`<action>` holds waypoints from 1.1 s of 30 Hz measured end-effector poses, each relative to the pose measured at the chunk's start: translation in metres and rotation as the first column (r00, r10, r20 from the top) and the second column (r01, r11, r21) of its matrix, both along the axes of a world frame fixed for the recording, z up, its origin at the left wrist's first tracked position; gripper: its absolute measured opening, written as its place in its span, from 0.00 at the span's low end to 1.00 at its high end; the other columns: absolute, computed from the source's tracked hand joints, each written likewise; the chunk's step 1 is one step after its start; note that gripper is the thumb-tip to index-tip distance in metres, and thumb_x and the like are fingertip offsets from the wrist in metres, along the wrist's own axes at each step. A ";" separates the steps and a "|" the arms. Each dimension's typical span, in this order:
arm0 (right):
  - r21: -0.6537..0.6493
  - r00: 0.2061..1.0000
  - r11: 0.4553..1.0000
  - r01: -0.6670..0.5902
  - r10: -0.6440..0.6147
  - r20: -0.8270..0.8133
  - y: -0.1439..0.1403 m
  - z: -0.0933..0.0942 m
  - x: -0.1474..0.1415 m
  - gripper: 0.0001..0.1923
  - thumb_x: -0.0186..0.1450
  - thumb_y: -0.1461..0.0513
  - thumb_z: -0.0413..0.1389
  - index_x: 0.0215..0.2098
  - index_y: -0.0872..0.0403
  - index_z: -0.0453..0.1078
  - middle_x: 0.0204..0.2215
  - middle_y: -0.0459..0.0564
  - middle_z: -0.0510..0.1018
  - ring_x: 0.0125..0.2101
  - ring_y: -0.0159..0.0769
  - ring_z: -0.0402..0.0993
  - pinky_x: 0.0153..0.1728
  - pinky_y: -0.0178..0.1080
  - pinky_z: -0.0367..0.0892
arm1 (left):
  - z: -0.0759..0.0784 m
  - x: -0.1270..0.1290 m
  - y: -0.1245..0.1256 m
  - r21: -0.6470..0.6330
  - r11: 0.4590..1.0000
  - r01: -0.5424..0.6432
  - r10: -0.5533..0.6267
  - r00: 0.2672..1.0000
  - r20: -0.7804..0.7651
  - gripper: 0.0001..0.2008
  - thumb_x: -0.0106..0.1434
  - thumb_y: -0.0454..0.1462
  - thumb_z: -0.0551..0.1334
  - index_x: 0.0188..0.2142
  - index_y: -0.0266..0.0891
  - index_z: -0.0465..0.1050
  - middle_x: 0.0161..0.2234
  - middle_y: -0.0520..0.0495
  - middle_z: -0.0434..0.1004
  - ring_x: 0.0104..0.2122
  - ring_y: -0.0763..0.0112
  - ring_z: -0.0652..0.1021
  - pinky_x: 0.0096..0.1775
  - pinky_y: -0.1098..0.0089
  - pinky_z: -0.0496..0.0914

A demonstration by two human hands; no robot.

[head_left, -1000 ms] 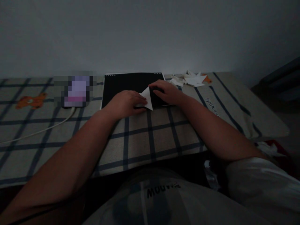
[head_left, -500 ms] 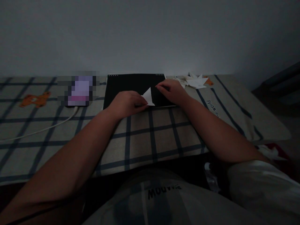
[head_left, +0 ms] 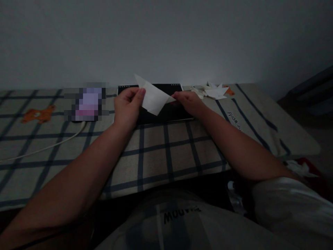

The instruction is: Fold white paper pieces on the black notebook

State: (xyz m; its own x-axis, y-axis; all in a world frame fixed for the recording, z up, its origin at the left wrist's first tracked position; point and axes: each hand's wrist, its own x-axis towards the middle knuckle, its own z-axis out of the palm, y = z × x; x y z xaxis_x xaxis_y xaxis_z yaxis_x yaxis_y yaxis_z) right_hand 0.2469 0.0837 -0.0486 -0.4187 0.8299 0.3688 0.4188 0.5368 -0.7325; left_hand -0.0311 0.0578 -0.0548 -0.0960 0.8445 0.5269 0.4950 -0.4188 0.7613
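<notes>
The room is dim. I hold a folded white paper [head_left: 153, 97] up above a black board [head_left: 166, 113] that lies on a checked cloth [head_left: 161, 152]. My left hand [head_left: 127, 106] pinches the paper's left upper corner. My right hand [head_left: 188, 102] grips its right tip. The paper hangs tilted between both hands, clear of the board.
A pile of folded white paper shapes [head_left: 212, 91] lies at the back right of the cloth. A blurred-out device [head_left: 87, 101] with a white cable [head_left: 44, 147] sits at the left, beside an orange bear print [head_left: 37, 114]. A grey wall stands right behind.
The paper lay pressed on the board under my left hand; now both hands have lifted it and it shows larger, opened out between them.
</notes>
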 end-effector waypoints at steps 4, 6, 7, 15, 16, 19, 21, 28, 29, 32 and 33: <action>-0.187 0.977 0.977 -0.107 0.069 -0.202 -0.002 0.000 -0.005 0.41 0.68 0.24 0.55 0.42 0.50 0.83 0.41 0.54 0.90 0.39 0.42 0.84 0.44 0.46 0.78 | -0.008 -0.003 0.010 -0.037 0.999 0.018 -0.015 0.997 0.080 0.27 0.79 0.63 0.56 0.47 0.45 0.78 0.37 0.48 0.83 0.37 0.65 0.85 0.34 0.68 0.78; -0.182 0.971 0.973 -0.144 0.104 -0.216 -0.004 0.001 -0.007 0.36 0.63 0.27 0.65 0.43 0.49 0.83 0.42 0.52 0.90 0.41 0.42 0.84 0.46 0.46 0.79 | -0.009 -0.003 0.010 -0.066 0.995 0.071 -0.066 0.995 0.073 0.26 0.79 0.62 0.56 0.48 0.45 0.77 0.39 0.47 0.84 0.37 0.65 0.85 0.33 0.68 0.79; -0.180 0.971 0.973 -0.147 0.107 -0.215 -0.004 0.001 -0.007 0.34 0.62 0.29 0.69 0.43 0.49 0.82 0.41 0.51 0.90 0.42 0.42 0.84 0.46 0.46 0.79 | -0.009 -0.002 0.009 -0.078 0.992 0.099 -0.095 0.994 0.050 0.25 0.80 0.61 0.55 0.48 0.46 0.77 0.40 0.46 0.85 0.37 0.64 0.85 0.33 0.68 0.79; -0.235 0.974 0.968 -0.092 0.037 -0.225 0.004 -0.005 -0.002 0.18 0.68 0.45 0.70 0.43 0.48 0.76 0.38 0.51 0.86 0.42 0.46 0.83 0.47 0.50 0.82 | -0.001 0.002 -0.004 -0.211 0.945 0.251 -0.272 0.959 -0.077 0.14 0.76 0.48 0.58 0.47 0.44 0.78 0.39 0.46 0.87 0.37 0.62 0.85 0.37 0.64 0.82; -0.252 0.969 0.964 -0.088 0.025 -0.246 0.005 -0.005 -0.002 0.17 0.68 0.47 0.69 0.44 0.48 0.76 0.39 0.50 0.85 0.43 0.46 0.83 0.47 0.50 0.81 | 0.001 0.001 -0.005 -0.231 0.937 0.261 -0.286 0.955 -0.082 0.13 0.75 0.47 0.59 0.45 0.43 0.78 0.37 0.46 0.87 0.37 0.62 0.85 0.38 0.65 0.82; -0.305 0.962 0.950 -0.066 -0.021 -0.274 0.003 -0.003 -0.003 0.14 0.68 0.52 0.68 0.45 0.50 0.75 0.38 0.50 0.84 0.41 0.44 0.81 0.46 0.49 0.80 | 0.003 -0.002 -0.003 -0.190 0.960 0.206 -0.226 0.970 -0.088 0.11 0.71 0.45 0.61 0.44 0.43 0.79 0.39 0.47 0.86 0.38 0.63 0.84 0.41 0.65 0.81; -0.319 0.971 0.947 -0.034 -0.045 -0.235 0.002 -0.002 -0.004 0.11 0.67 0.56 0.67 0.44 0.51 0.76 0.35 0.48 0.82 0.38 0.43 0.80 0.43 0.47 0.79 | 0.004 -0.004 -0.002 -0.086 0.987 0.135 -0.144 0.983 -0.114 0.11 0.70 0.44 0.64 0.46 0.42 0.80 0.43 0.46 0.86 0.41 0.63 0.83 0.45 0.63 0.81; -0.162 0.985 0.972 0.169 -0.172 -0.005 0.009 -0.009 -0.009 0.08 0.65 0.63 0.66 0.44 0.52 0.81 0.30 0.46 0.81 0.35 0.43 0.79 0.40 0.45 0.75 | 0.010 -0.003 -0.013 0.026 0.872 0.489 -0.389 0.724 -0.569 0.13 0.74 0.42 0.64 0.49 0.43 0.87 0.54 0.41 0.88 0.55 0.54 0.84 0.60 0.51 0.78; -0.147 0.981 0.970 0.194 -0.194 0.012 0.010 -0.010 -0.010 0.08 0.65 0.63 0.66 0.44 0.52 0.81 0.31 0.46 0.82 0.35 0.43 0.79 0.40 0.44 0.75 | 0.010 -0.002 -0.014 0.004 0.847 0.532 -0.427 0.684 -0.592 0.14 0.75 0.42 0.63 0.50 0.42 0.88 0.55 0.40 0.88 0.56 0.53 0.85 0.60 0.50 0.78; -0.112 0.970 0.964 0.240 -0.235 0.054 0.008 -0.010 -0.014 0.06 0.65 0.63 0.66 0.42 0.51 0.81 0.32 0.48 0.85 0.35 0.42 0.80 0.39 0.43 0.75 | 0.008 0.000 -0.014 -0.032 0.822 0.568 -0.465 0.638 -0.614 0.17 0.76 0.43 0.62 0.52 0.41 0.89 0.56 0.37 0.89 0.57 0.52 0.86 0.60 0.51 0.80; -0.100 0.969 0.964 0.245 -0.240 0.065 0.007 -0.010 -0.015 0.05 0.65 0.63 0.66 0.41 0.51 0.81 0.33 0.48 0.85 0.35 0.41 0.80 0.40 0.43 0.76 | 0.007 0.000 -0.013 -0.040 0.826 0.562 -0.462 0.634 -0.621 0.17 0.76 0.44 0.62 0.52 0.41 0.89 0.56 0.37 0.90 0.57 0.52 0.86 0.60 0.52 0.80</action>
